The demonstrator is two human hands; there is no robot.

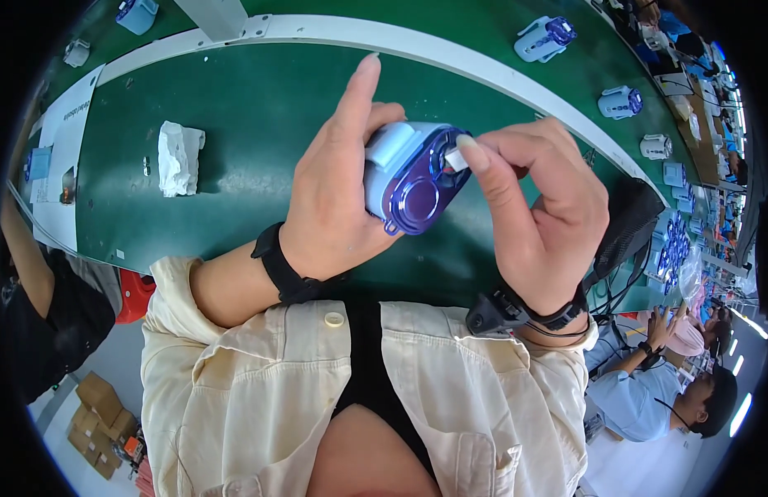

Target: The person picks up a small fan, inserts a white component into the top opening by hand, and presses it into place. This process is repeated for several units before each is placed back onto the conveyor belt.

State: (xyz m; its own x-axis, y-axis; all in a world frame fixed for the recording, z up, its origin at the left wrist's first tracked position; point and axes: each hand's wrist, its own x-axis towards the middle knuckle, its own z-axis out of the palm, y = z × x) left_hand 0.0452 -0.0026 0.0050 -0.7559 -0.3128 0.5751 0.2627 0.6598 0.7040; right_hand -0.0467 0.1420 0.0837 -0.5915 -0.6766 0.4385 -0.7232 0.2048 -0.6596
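Above the middle of the bench, my left hand [330, 178] wraps round a light-blue plastic device [390, 149], its index finger stretched away from me. The device has a glossy purple-blue end with a round ring on it, turned toward me. Between thumb and index finger, my right hand [549, 199] pinches a small white piece [456, 160] against the upper right of that glossy end. Whether the piece is attached to the device I cannot tell. A crumpled white wrapper [180, 159] lies on the green bench to the left of my left hand.
A white rail [359, 31] curves along the bench's far side. Similar blue devices stand beyond it, one at the far right [545, 40]. A black mesh bag [628, 224] with cables lies beside my right wrist. Co-workers sit at left and right [649, 406].
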